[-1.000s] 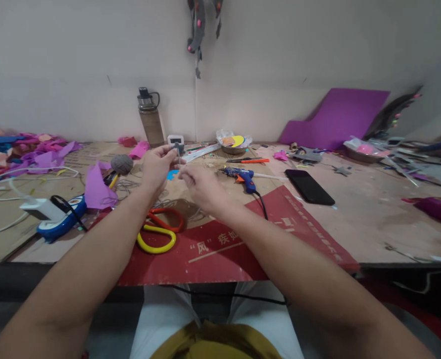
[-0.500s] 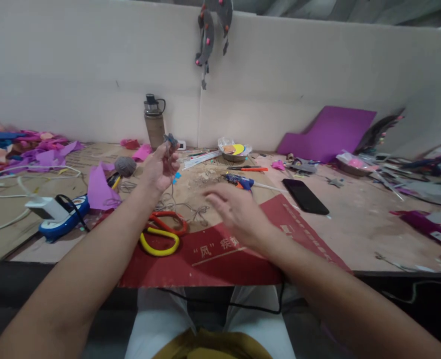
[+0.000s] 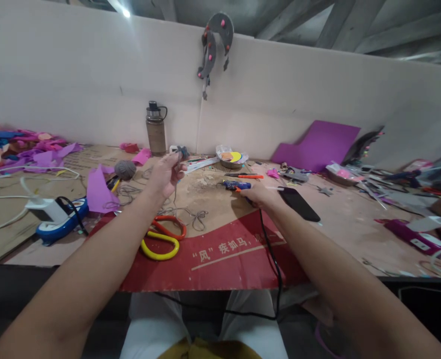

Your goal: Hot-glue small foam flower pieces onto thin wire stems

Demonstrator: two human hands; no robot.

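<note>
My left hand (image 3: 169, 174) pinches a small dark grey piece (image 3: 182, 152), perhaps felt, with its fingertips above the table. Grey yarn (image 3: 199, 217) lies in loose loops below that hand. My right hand (image 3: 258, 193) is closed around a blue hot glue gun (image 3: 242, 185) whose nozzle faces left. A white glue stick (image 3: 274, 188) sticks out at its back, and a black cord (image 3: 270, 244) runs down from its handle. Scissors with red and yellow handles (image 3: 160, 247) lie on the red cardboard (image 3: 220, 269) near my left forearm.
A black phone (image 3: 300, 204) lies right of my right hand. Behind are a bottle (image 3: 156, 130), a bowl of craft bits (image 3: 232, 158) and an orange-handled tool (image 3: 248, 175). A yarn ball (image 3: 125, 170) and a blue power strip (image 3: 61, 224) sit at left, a purple power strip (image 3: 416, 237) at right.
My right hand has moved from above the cardboard to the glue gun and closed on it. My left hand keeps its pinch on the small grey piece. The view has tilted slightly upward.
</note>
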